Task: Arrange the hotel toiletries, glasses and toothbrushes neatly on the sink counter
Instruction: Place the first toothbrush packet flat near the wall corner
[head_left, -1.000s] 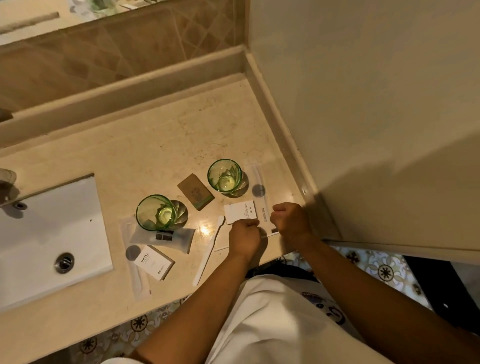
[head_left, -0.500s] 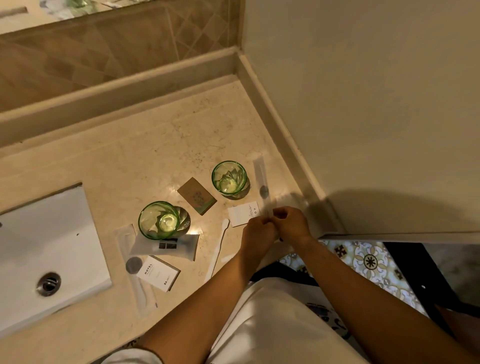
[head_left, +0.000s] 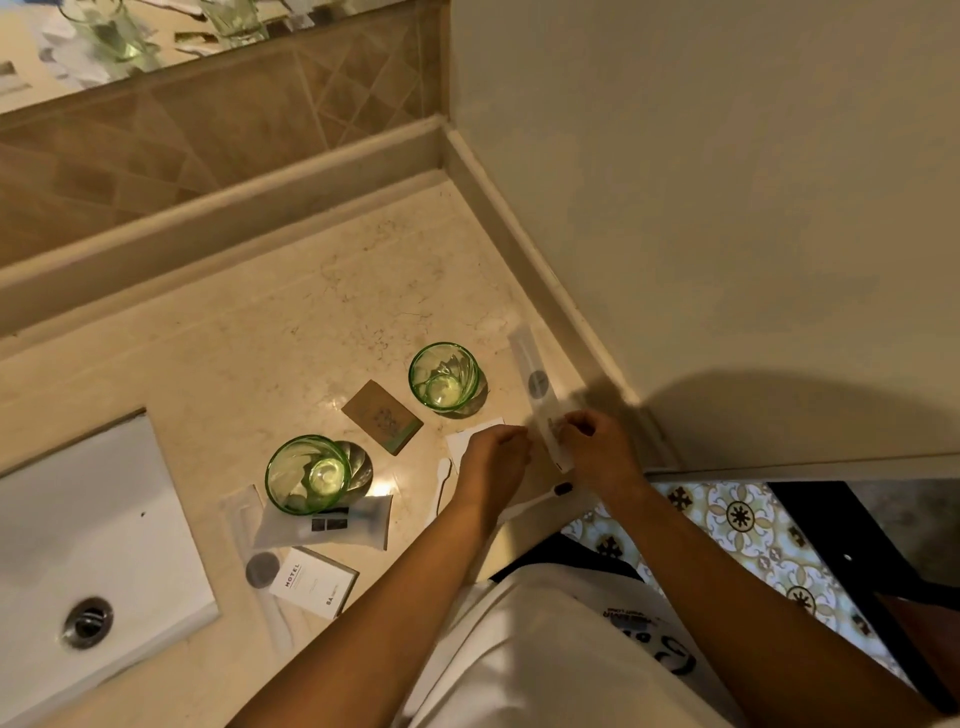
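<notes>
Both forearms were bare from elbow to wrist; no sleeve reached into view. The left hand (head_left: 493, 452) and the right hand (head_left: 597, 447) carried no glove, and neither ring nor watch could be made out. The torso was covered by a white garment (head_left: 545, 649). On its right side the garment bore a black print (head_left: 654, 639), partly lettering, too small to read.

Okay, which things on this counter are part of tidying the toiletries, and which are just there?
Part of the job:
two green glasses
wrapped toothbrush held by left hand and right hand
second wrapped toothbrush
toiletry tube
hotel box
brown packet

Just there:
sink basin
drain
mirror
</notes>
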